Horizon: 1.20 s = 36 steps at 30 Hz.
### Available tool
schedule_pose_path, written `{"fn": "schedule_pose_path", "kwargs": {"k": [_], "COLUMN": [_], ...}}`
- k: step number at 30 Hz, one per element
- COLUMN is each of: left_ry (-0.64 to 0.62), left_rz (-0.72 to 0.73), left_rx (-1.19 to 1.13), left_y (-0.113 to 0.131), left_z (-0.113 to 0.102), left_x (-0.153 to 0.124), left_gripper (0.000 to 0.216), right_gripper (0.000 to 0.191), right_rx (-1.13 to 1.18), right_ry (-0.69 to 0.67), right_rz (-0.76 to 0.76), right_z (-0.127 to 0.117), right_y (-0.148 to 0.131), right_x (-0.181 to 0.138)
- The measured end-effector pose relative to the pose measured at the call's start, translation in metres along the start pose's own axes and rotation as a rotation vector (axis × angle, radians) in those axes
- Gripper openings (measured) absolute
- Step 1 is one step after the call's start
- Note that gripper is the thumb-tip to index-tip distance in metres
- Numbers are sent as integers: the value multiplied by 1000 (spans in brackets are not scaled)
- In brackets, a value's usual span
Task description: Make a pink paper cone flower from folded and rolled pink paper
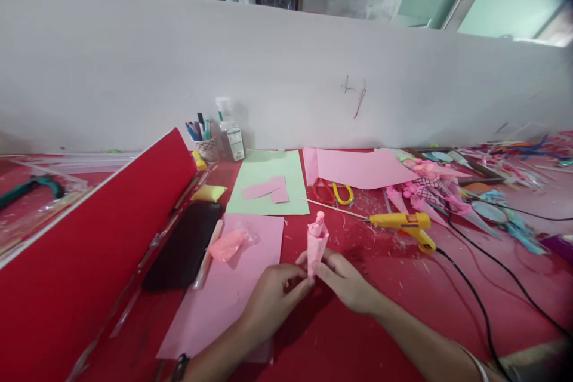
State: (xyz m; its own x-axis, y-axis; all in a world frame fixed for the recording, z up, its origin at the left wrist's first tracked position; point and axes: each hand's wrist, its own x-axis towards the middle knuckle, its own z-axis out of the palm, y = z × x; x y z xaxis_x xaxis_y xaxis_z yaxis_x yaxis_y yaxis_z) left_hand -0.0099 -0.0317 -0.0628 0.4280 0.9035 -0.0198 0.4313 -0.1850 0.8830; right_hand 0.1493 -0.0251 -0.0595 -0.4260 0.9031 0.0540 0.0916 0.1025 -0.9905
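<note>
A small rolled pink paper cone [316, 246] stands upright between my hands, with a small pink figure-like piece [319, 218] poking out of its top. My right hand [347, 282] grips the cone from the right, thumb in front and fingers behind. At the cone's lower tip, my left hand [274, 299] closes its thumb and fingertips on the paper. Under my left forearm lies a pink sheet [264, 233], bearing a clear bag with pink-orange material [227, 245] and a thin stick tool [209, 253]. A yellow glue gun [403, 222] rests to the right of the cone.
A black phone [183, 245] lies beside a red upright board [111, 239]. Behind are a green sheet [239, 182] with pink cutouts, scissors [344, 194], a pen cup [207, 149] and a bottle [233, 140]. Finished-looking pink cones [430, 185] pile at right; the glue gun's cord [474, 298] trails forward.
</note>
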Motion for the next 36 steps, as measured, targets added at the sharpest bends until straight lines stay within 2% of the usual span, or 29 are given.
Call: {"fn": "schedule_pose_path", "kwargs": {"k": [4, 8, 11, 18, 20, 23, 26, 30, 34, 36], "left_ry": [57, 123, 123, 118, 105, 18, -54, 4, 11, -17], "left_rz": [14, 37, 82, 144, 112, 23, -33, 38, 95, 105], "left_rx": [-54, -87, -86, -91, -126, -178, -171, -106, -89, -65], "left_y": [5, 3, -1, -12, -13, -10, -4, 0, 2, 4], "left_z": [-6, -7, -5, 0, 2, 3, 1, -4, -5, -4], "left_x": [0, 1, 1, -2, -1, -1, -1, -3, -4, -4], "left_gripper": [28, 15, 21, 31, 29, 30, 33, 29, 29, 28], "right_gripper": [31, 36, 37, 20, 19, 22, 23, 28, 31, 34], "right_rx": [70, 178, 191, -94, -164, -253, -324, -457, -897, -989], "right_ry": [24, -41, -65, -54, -38, 8, 110, 342, 516, 589], "right_rz": [57, 66, 81, 118, 110, 99, 78, 43, 168, 232], "right_z": [-6, -8, -10, -31, -41, -58, -81, -131, -202, -236], "right_y": [-1, -3, -5, -20, -29, -43, -57, -62, -40, -21], "right_x": [4, 8, 7, -11, -15, -16, -19, -26, -36, -43]}}
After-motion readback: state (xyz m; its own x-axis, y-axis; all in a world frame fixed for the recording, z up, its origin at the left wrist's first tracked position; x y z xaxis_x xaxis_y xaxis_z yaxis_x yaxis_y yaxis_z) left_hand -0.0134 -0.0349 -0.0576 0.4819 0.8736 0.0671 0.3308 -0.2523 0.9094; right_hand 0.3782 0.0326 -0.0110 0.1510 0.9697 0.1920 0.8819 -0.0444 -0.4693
